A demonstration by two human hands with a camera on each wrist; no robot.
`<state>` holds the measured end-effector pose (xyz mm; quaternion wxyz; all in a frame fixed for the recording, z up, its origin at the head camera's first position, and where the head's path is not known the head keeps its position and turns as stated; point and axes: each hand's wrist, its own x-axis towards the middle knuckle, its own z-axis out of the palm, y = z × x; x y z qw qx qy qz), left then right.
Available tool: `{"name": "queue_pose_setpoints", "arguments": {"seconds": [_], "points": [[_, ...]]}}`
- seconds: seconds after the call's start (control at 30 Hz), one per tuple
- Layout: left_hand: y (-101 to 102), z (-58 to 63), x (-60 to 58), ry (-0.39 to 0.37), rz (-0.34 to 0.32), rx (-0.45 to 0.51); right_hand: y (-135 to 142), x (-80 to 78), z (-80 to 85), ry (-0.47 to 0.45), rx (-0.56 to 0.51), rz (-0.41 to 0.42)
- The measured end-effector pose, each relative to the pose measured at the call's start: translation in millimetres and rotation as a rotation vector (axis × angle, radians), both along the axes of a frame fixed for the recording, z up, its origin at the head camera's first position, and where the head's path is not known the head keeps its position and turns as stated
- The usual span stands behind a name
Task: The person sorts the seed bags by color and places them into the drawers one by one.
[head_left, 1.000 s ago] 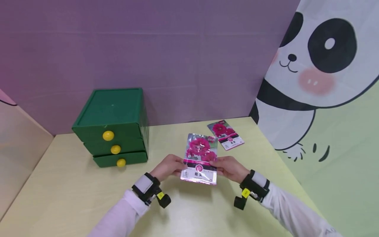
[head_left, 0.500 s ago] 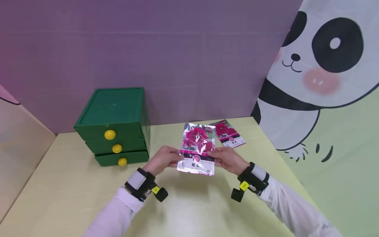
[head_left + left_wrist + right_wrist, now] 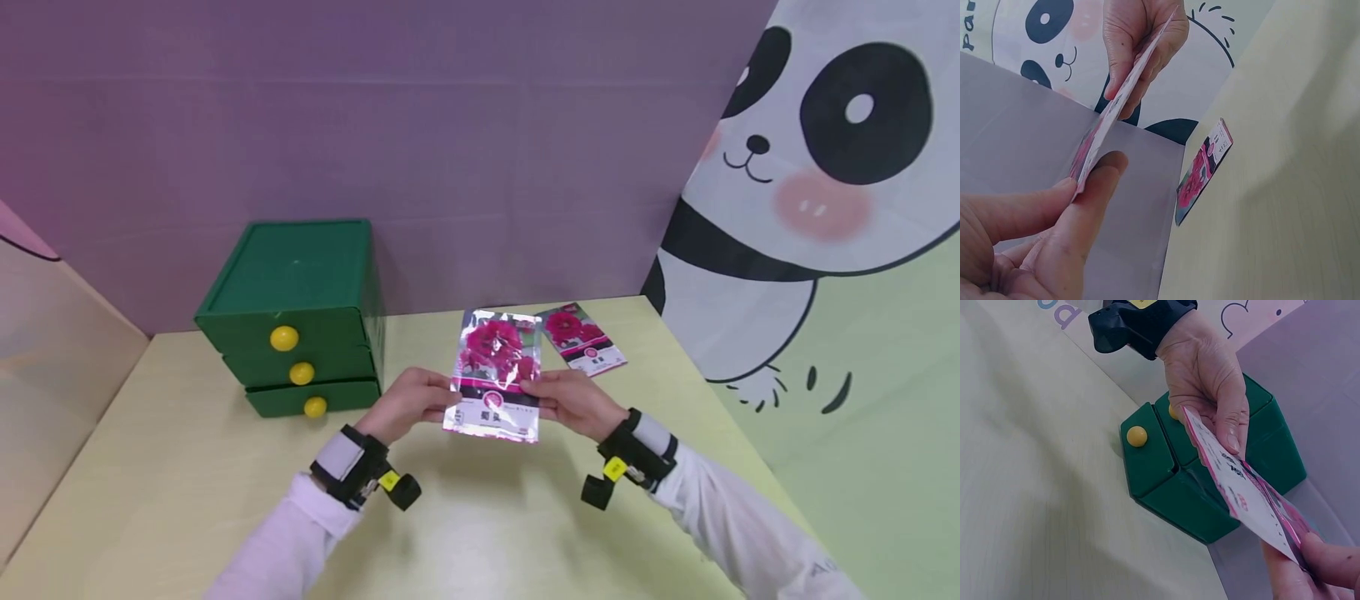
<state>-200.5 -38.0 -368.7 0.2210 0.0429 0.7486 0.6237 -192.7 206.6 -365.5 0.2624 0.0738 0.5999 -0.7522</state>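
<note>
A person is holding a shiny flower packet (image 3: pixel 492 377) in the air above the counter (image 3: pixel 465 542), and its shadow is falling on the surface below. The left hand (image 3: pixel 408 402) is pinching the packet's lower left side, fingers and thumb closing on the foil. The right hand (image 3: pixel 579 403) is pinching the opposite side the same way, its thumb lying over the printed front. The pink blossoms are facing up toward the person, with the flowered end pointing to the counter's back edge.

A second flower packet (image 3: pixel 592 350) is lying flat near the back right corner, turned at a slant. In the head view the held one is sitting just beside it; the left wrist view is showing the two well apart. A green drawer cabinet (image 3: pixel 296 271) is standing by the back edge, toward the back left corner, its yellow knobs (image 3: pixel 284 337) facing the front edge. Behind the counter a purple backdrop (image 3: pixel 450 150) is hanging.
</note>
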Motion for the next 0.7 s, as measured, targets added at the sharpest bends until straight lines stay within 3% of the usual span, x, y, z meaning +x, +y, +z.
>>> {"name": "queue_pose_setpoints", "arguments": {"seconds": [0.4,0.7], "points": [[-11,2.8,1.9,-0.003,-0.014,0.044,-8,-2.6,1.0,0.012,0.001,0.019],[-23,10.1,3.7,-0.026,0.021,0.054,-17,-4.9,6.9,0.034,-0.028,0.038]]}}
